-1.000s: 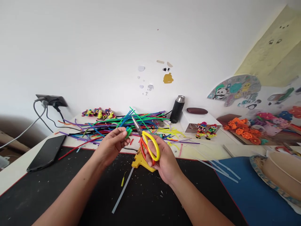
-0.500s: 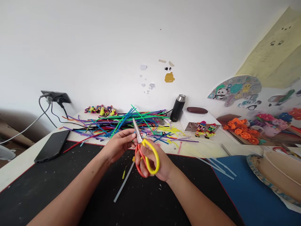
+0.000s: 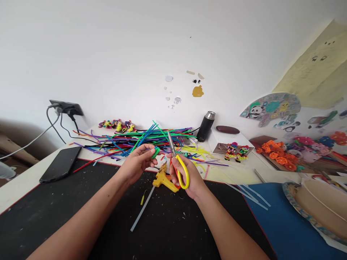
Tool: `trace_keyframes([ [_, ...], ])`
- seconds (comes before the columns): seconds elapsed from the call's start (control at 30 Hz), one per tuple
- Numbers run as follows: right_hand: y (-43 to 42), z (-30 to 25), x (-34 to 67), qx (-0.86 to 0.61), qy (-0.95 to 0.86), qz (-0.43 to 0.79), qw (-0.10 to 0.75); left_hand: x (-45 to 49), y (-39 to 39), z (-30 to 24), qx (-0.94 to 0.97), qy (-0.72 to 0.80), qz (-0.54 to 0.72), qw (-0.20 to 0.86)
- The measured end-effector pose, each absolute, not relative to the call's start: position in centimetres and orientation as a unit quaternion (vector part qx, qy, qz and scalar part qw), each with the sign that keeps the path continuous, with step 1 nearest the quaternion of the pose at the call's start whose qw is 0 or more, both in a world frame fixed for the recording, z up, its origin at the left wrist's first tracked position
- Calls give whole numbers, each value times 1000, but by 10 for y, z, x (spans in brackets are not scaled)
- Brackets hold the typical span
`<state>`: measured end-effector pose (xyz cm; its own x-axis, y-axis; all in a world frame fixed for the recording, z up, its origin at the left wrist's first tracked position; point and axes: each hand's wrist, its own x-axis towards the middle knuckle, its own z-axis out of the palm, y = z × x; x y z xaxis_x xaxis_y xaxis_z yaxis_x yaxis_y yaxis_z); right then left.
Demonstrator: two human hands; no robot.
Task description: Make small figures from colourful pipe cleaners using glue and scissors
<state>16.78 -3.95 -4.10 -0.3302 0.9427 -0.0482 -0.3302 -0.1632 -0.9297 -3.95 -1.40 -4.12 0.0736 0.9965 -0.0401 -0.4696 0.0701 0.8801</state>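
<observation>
Between the thumb and fingers of my left hand is a small bent piece of green pipe cleaner. My right hand grips scissors with one red and one yellow handle; their blades point up and away, closed, apart from the green piece. Below and between my hands, a yellow glue gun lies on the black mat. A translucent glue stick sticks out of its back end. Beside the stick lies a small yellow piece.
Behind my hands spreads a pile of coloured pipe cleaners. A black phone lies at left. A black flask and white box stand at the back, small figures before the box. Glue sticks and a basket are at right.
The scissors in my right hand have moved right, away from my left hand. The green piece in my left fingers now shows, and so does the glue gun below.
</observation>
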Motion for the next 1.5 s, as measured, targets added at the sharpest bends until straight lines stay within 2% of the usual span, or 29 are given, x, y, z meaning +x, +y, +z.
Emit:
trace_keyframes([
  [0.4,-34,-52,163,-387,-440,655,476,-25,-29,-42,455,354,446,685],
  [0.77,-31,-59,161,-406,-435,644,481,-23,-30,-40,486,358,428,672],
  [0.97,-33,-57,162,-396,-446,641,482,-24,-27,-43,491,368,464,639],
  [1.23,-34,-53,163,-354,-457,640,506,-33,-16,-44,390,379,574,612],
  [1.5,-39,-53,162,-354,-502,639,463,-36,-14,-47,367,369,606,601],
])
